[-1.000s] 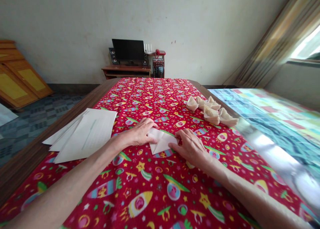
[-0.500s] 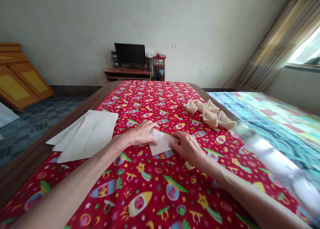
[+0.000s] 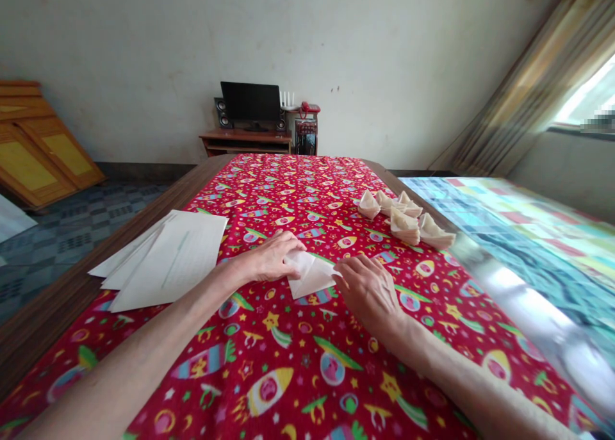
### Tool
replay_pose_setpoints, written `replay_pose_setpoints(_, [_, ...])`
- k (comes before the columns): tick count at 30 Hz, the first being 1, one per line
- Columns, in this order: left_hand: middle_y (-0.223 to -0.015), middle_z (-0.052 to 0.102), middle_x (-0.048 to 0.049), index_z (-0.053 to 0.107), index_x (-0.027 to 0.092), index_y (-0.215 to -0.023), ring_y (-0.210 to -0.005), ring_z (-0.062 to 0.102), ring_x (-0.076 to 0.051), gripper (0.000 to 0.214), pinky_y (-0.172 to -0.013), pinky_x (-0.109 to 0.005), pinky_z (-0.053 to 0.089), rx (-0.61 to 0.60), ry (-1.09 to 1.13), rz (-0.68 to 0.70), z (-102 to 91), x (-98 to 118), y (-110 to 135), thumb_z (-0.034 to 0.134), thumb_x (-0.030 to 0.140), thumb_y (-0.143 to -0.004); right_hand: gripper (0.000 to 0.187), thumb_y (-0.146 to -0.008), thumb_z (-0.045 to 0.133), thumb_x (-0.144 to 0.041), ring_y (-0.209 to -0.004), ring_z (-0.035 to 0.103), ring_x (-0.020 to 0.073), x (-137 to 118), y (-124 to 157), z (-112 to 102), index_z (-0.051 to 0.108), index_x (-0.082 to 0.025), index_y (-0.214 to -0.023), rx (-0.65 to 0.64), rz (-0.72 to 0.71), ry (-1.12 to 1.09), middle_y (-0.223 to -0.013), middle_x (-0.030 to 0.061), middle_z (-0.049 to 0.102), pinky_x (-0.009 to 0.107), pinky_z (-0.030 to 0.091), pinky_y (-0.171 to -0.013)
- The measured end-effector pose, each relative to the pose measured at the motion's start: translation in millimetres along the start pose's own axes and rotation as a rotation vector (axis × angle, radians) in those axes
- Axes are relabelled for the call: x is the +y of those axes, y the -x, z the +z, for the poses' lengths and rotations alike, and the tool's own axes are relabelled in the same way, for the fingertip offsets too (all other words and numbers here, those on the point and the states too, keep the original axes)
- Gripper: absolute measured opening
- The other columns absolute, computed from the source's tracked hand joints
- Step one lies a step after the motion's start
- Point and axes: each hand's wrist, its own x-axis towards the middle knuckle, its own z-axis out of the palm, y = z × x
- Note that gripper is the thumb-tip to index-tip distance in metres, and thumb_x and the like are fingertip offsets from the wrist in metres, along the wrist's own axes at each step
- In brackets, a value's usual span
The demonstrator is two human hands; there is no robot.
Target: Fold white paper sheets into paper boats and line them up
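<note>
A small folded piece of white paper [image 3: 310,277] lies on the red patterned cloth [image 3: 307,337] between my hands. My left hand [image 3: 277,255] grips its left edge, thumb on the near side and fingers behind. At the right corner of the paper, my right hand [image 3: 368,293] has its fingers curled over and pinched on the tip. Off to the left rests a fanned stack of white paper sheets [image 3: 168,257]. Several folded paper boats [image 3: 404,224], some nested in one another, stand at the right side of the cloth.
The brown table edge [image 3: 33,315] shows at the left. Right of the table is a bed with a colourful cover [image 3: 533,235]. A monitor [image 3: 250,104] and a red telephone [image 3: 310,108] stand against the far wall. A wooden cabinet [image 3: 41,145] is at the left.
My right hand has moved slightly right and turned over to the paper's right corner, baring more of the folded paper. My left hand stays nearly in place.
</note>
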Motion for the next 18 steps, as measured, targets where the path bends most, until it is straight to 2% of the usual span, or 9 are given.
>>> replay_pose_setpoints(2, [-0.107, 0.053, -0.0037, 0.057, 0.020, -0.106, -0.105, 0.049, -0.022, 0.041, -0.095, -0.032, 0.039, -0.003, 0.000, -0.017, -0.5, 1.6, 0.1, 0.069, 0.026, -0.067, 0.013, -0.087, 0.055, -0.023, -0.072, 0.054, 0.0172, 0.0, 0.4, 0.9, 0.060, -0.019, -0.076, -0.004, 0.032, -0.029, -0.076, 0.0033, 0.063, 0.029, 0.030, -0.063])
replay_pose_setpoints(4, [-0.107, 0.053, -0.0038, 0.057, 0.020, -0.105, -0.105, 0.049, -0.022, 0.041, -0.095, -0.033, 0.039, -0.007, -0.001, -0.027, -1.0, 2.9, -0.1, 0.069, 0.026, -0.067, 0.010, -0.088, 0.054, -0.025, -0.073, 0.054, 0.0173, 0.2, 1.1, 2.3, 0.061, -0.018, -0.089, -0.003, 0.074, -0.090, -0.080, 0.0041, 0.063, 0.028, 0.032, -0.063])
replay_pose_setpoints(7, [-0.107, 0.053, -0.0036, 0.056, 0.020, -0.105, -0.105, 0.049, -0.022, 0.040, -0.094, -0.032, 0.040, -0.010, -0.004, -0.028, -1.6, 3.8, -0.2, 0.069, 0.026, -0.067, 0.022, -0.089, 0.051, -0.031, -0.081, 0.054, 0.0191, 1.8, 2.4, 3.1, 0.058, -0.016, -0.104, 0.014, 0.099, -0.131, -0.089, 0.0065, 0.062, 0.028, 0.035, -0.067])
replay_pose_setpoints(12, [-0.107, 0.054, -0.0030, 0.057, 0.021, -0.105, -0.105, 0.049, -0.021, 0.039, -0.095, -0.032, 0.039, -0.005, -0.002, -0.010, -1.7, 2.8, -0.6, 0.068, 0.028, -0.068, 0.019, -0.088, 0.054, -0.036, -0.080, 0.052, 0.0192, 4.6, 2.8, 1.3, 0.061, -0.019, -0.084, -0.084, 0.110, -0.112, -0.086, 0.0061, 0.059, 0.028, 0.035, -0.066])
replay_pose_setpoints(18, [-0.107, 0.054, -0.0035, 0.056, 0.021, -0.104, -0.107, 0.049, -0.022, 0.038, -0.096, -0.033, 0.039, -0.028, -0.011, -0.009, -3.2, 4.3, -1.3, 0.066, 0.029, -0.069, 0.013, -0.085, 0.058, -0.033, -0.075, 0.050, 0.0167, 3.8, 1.2, 3.1, 0.059, -0.020, -0.082, -0.099, 0.150, -0.165, -0.083, 0.0035, 0.057, 0.026, 0.034, -0.062])
